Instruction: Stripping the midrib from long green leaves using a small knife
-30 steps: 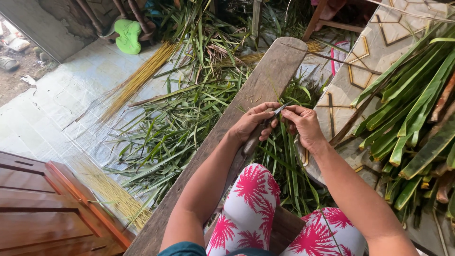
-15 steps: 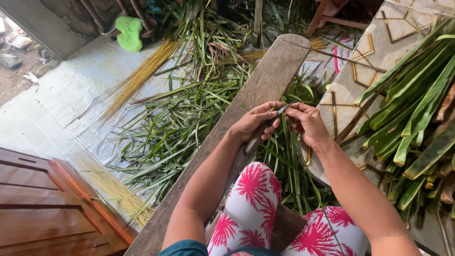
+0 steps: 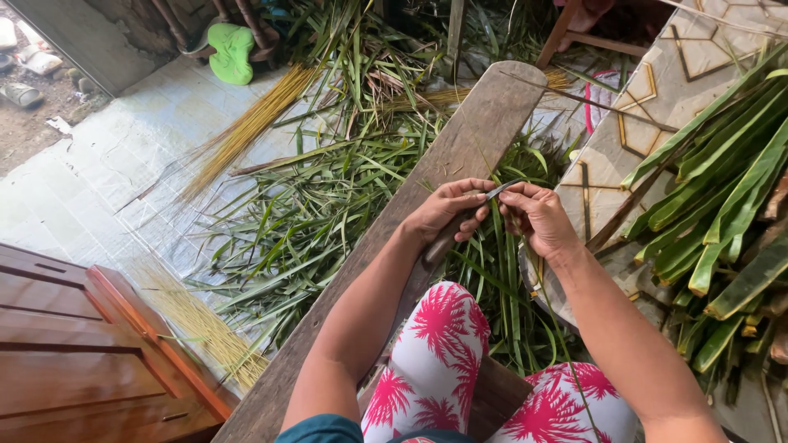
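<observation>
My left hand [image 3: 444, 211] is closed around the wooden handle of a small knife [image 3: 464, 221], whose blade points right toward my other hand. My right hand [image 3: 539, 218] pinches a thin green leaf strip [image 3: 525, 271] against the blade tip; the strip trails down past my knee. Both hands hover over a long wooden plank [image 3: 460, 156] that runs from my lap to the upper middle. My legs in red and white patterned trousers [image 3: 435, 361] straddle the plank.
Stripped green leaves [image 3: 312, 213] litter the floor left of the plank. Bundles of yellow leaf ribs [image 3: 246, 131] lie upper left and lower left. Stacked broad green fronds [image 3: 722, 205] rest on a patterned mat at right. A wooden cabinet [image 3: 74, 344] stands lower left.
My hands have stayed together over the plank, with only a slight shift of the fingers along the leaf strip.
</observation>
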